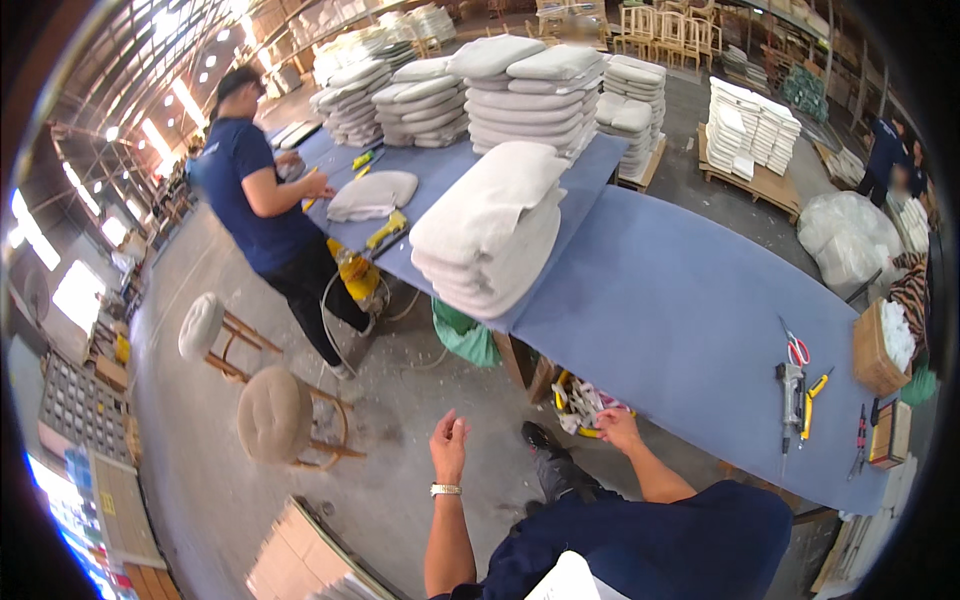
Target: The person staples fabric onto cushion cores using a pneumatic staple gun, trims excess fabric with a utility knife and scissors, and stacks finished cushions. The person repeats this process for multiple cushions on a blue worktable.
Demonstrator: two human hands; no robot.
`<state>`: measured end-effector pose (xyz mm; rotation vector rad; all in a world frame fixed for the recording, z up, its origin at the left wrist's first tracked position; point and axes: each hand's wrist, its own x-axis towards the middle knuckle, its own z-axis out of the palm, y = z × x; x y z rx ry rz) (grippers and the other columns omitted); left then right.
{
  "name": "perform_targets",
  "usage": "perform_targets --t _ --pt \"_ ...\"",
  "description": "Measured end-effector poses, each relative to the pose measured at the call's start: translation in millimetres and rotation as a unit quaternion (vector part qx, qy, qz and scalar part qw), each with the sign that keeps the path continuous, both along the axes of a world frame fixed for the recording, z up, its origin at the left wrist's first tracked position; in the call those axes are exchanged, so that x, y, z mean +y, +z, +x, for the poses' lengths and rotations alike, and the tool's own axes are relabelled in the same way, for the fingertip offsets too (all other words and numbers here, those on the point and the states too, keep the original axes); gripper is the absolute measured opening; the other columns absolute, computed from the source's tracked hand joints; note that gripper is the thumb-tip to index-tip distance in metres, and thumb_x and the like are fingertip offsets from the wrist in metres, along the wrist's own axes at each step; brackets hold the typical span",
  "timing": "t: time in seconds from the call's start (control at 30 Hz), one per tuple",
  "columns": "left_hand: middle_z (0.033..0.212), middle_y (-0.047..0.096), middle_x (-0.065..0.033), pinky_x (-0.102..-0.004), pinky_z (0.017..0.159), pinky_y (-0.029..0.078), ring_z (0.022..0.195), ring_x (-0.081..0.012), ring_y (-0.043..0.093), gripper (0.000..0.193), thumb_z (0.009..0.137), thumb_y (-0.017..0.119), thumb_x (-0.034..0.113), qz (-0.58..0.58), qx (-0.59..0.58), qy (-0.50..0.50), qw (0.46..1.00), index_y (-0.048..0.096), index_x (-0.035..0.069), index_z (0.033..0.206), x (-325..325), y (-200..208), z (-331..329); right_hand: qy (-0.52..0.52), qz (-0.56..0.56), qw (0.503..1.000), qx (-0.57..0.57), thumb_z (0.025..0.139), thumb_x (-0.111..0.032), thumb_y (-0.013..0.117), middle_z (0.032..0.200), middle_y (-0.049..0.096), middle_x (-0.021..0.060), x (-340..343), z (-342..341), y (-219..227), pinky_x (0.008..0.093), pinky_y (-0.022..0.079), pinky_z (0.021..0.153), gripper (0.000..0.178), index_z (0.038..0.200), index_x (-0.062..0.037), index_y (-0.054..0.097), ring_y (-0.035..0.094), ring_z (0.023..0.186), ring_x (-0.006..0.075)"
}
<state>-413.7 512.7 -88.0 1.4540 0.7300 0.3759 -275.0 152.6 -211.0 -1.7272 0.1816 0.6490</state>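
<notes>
My left hand (pixel 450 441) is raised over the concrete floor with loosely bent fingers and nothing in it; a watch (pixel 446 490) circles that wrist. My right hand (pixel 618 428) hangs by the near edge of the blue table (pixel 660 290), its fingers loosely apart and no object visible in them. Close under it, partly hidden by the tabletop, is a yellow-rimmed bin (pixel 580 400) of scraps. A stack of pale seat cushions (pixel 488 230) stands on the table ahead of my hands.
On the table's right lie red-handled scissors (pixel 797 350), a grey tool (pixel 790 400) and a yellow cutter (pixel 816 395). Two cushioned stools (pixel 274 415) stand left. A co-worker (pixel 245 190) handles something beside a cushion (pixel 372 195) and a yellow staple gun (pixel 388 230).
</notes>
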Motion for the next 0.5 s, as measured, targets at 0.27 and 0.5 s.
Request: perform_targets --t 0.27,0.5 --pt "0.109 0.076 -0.0126 -0.0309 0.088 0.057 0.097 -0.0184 0.073 0.029 0.101 0.063 0.009 0.254 -0.227 -0.089 0.936 0.067 -0.003 0.128 28.0 178.3 222.1 -0.249 0.154 0.947 -0.134 0.104 -0.013 0.058 0.092 0.072 0.0083 80.9 216.9 79.2 0.0275 0.054 0.059 0.018 0.111 -0.0003 0.068 0.068 0.070 0.0139" --pt "0.091 0.076 -0.0092 -0.0310 0.064 0.051 0.071 -0.0172 0.068 0.019 0.092 0.071 0.007 0.494 -0.078 -0.041 0.865 0.075 0.002 0.110 27.6 186.8 318.6 -0.153 0.292 0.888 -0.321 0.104 -0.024 0.062 0.093 0.072 0.0068 192.2 456.5 290.5 0.0255 0.053 0.066 0.025 0.112 -0.0016 0.070 0.066 0.075 0.0117"
